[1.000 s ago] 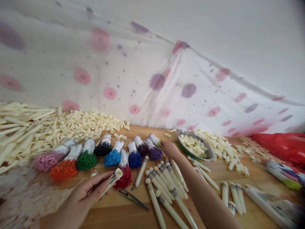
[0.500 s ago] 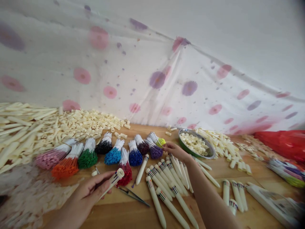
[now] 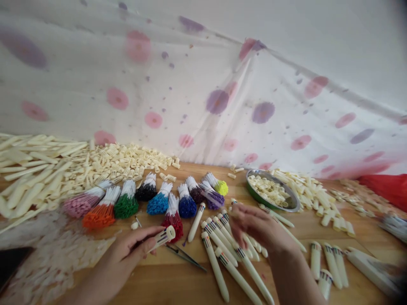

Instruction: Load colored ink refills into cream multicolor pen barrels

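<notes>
My left hand (image 3: 132,250) is closed round a cream pen barrel (image 3: 163,237), its open end pointing right and up. My right hand (image 3: 254,224) hovers over a row of assembled cream pens (image 3: 222,250), fingers pinched together; motion blur hides what they pinch, perhaps a thin refill. Behind lie bundles of coloured refills: pink (image 3: 81,203), orange (image 3: 101,214), green (image 3: 126,204), black (image 3: 146,190), light blue (image 3: 159,202), red (image 3: 173,218), dark blue (image 3: 186,204), purple (image 3: 212,197) and yellow-green (image 3: 219,185).
A heap of cream barrels and small clips (image 3: 63,169) fills the left. A metal bowl (image 3: 288,208) of small cream parts stands right of the bundles. Tweezers (image 3: 186,256) lie on the wooden table (image 3: 178,284). A flowered sheet (image 3: 190,93) hangs behind; red plastic (image 3: 388,186) at the far right.
My right hand drew back from the purple and yellow-green bundles toward me, over the pens. The left hand stayed put with the barrel. The view shifted slightly.
</notes>
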Demonstrator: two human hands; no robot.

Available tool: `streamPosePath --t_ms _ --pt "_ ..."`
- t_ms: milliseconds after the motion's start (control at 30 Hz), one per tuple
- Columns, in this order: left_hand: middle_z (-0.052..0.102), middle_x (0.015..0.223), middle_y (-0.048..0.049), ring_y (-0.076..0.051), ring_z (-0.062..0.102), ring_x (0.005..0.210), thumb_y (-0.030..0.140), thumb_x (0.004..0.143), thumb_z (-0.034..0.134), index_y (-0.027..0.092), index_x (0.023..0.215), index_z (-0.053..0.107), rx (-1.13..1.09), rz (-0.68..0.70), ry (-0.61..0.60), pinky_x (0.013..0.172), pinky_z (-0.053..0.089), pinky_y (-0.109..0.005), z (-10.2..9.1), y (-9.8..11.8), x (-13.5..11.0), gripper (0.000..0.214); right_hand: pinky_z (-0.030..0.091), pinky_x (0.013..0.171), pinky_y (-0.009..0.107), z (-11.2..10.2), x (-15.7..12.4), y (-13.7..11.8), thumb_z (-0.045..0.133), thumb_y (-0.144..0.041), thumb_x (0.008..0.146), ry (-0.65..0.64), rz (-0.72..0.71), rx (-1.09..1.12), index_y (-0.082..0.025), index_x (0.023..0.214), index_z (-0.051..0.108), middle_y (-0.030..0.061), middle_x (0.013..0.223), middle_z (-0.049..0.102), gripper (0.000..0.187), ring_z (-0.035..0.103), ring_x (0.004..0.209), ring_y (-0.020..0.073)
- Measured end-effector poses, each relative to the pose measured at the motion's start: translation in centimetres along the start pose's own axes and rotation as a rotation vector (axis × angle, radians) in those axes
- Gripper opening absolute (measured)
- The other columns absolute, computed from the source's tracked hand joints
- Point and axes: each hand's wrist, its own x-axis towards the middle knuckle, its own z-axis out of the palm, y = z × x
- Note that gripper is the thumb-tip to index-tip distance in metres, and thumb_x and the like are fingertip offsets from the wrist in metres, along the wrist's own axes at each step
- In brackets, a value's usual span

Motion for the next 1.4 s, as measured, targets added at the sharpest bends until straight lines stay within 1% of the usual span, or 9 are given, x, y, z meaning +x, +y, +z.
streamPosePath --t_ms 67,133,267,433,733,867,1100,1300,1400 --pt "0.075 0.087 0.0004 -0.020 0.067 0.081 0.040 0.082 0.047 0.028 0.103 0.068 0.043 0.027 -0.015 0.073 0.052 -0.026 -0.2 0.1 -0.1 0.033 0.032 0.035 0.018 2.5 -0.6 0.0 0.052 -0.041 0.081 -0.141 0.104 0.185 -0.017 0.062 0.048 -0.0029 0.044 0.052 0.032 0.048 0.034 0.0075" --pt "0.074 0.093 0.0009 -0.020 0.067 0.087 0.038 0.083 0.046 0.029 0.101 0.069 0.088 0.073 -0.032 0.076 0.052 -0.025 -0.4 0.2 -0.2 0.030 0.025 0.028 0.015 4.0 -0.4 0.4 0.055 -0.034 0.078 -0.216 0.170 0.344 -0.017 0.057 0.047 -0.0042 0.040 0.050 0.028 0.043 0.028 0.0060" --pt "0.074 0.097 0.0023 -0.019 0.067 0.089 0.034 0.083 0.047 0.031 0.098 0.071 0.127 0.141 -0.056 0.080 0.051 -0.023 -0.7 0.4 -0.4 0.028 0.021 0.022 0.013 4.4 0.6 1.2 0.056 -0.027 0.071 -0.282 0.222 0.492 -0.017 0.053 0.045 -0.0064 0.036 0.046 0.024 0.038 0.023 0.0055" --pt "0.075 0.098 0.0025 -0.019 0.067 0.091 0.032 0.081 0.050 0.032 0.096 0.072 0.120 0.153 -0.042 0.081 0.051 -0.022 -0.5 0.6 -0.4 0.027 0.023 0.021 0.012 4.7 0.9 1.4 0.055 -0.023 0.066 -0.278 0.255 0.534 -0.017 0.048 0.041 -0.0068 0.034 0.044 0.023 0.032 0.021 0.0031" --pt "0.074 0.101 0.0035 -0.018 0.067 0.092 0.030 0.082 0.049 0.035 0.102 0.069 0.159 0.170 -0.147 0.083 0.050 -0.023 -0.4 0.8 -0.9 0.028 0.029 0.021 0.012 6.1 1.5 1.5 0.053 -0.019 0.062 -0.376 0.279 0.581 -0.017 0.046 0.042 -0.0078 0.032 0.042 0.020 0.033 0.022 0.0036" --pt "0.073 0.104 0.0017 -0.020 0.066 0.095 0.030 0.082 0.049 0.034 0.100 0.070 0.186 0.162 -0.166 0.085 0.050 -0.025 -0.2 0.6 -0.8 0.029 0.027 0.020 0.013 6.4 1.7 1.5 0.052 -0.019 0.062 -0.437 0.301 0.577 -0.017 0.046 0.043 -0.0066 0.033 0.043 0.018 0.033 0.022 0.0041" --pt "0.073 0.103 0.0027 -0.019 0.065 0.095 0.033 0.083 0.049 0.034 0.097 0.071 0.128 0.107 -0.214 0.084 0.050 -0.025 -0.2 0.8 -0.8 0.026 0.027 0.022 0.012 6.1 1.5 1.7 0.049 -0.017 0.061 -0.410 0.310 0.542 -0.018 0.046 0.042 -0.0082 0.033 0.040 0.016 0.031 0.023 0.0034" --pt "0.075 0.096 0.0024 -0.016 0.068 0.074 0.037 0.085 0.048 0.033 0.101 0.070 0.021 0.054 -0.269 0.067 0.054 -0.022 -0.2 1.2 -1.1 0.028 0.029 0.023 0.012 6.2 1.4 1.4 0.051 -0.017 0.060 -0.382 0.298 0.540 -0.017 0.045 0.043 -0.0089 0.034 0.038 0.017 0.031 0.024 0.0029" --pt "0.074 0.100 0.0029 -0.018 0.067 0.083 0.036 0.084 0.049 0.034 0.098 0.071 0.049 0.078 -0.234 0.073 0.053 -0.023 0.1 0.9 -1.1 0.026 0.028 0.023 0.012 6.3 1.3 1.4 0.053 -0.019 0.061 -0.396 0.306 0.556 -0.017 0.046 0.043 -0.0077 0.034 0.041 0.018 0.032 0.023 0.0029"
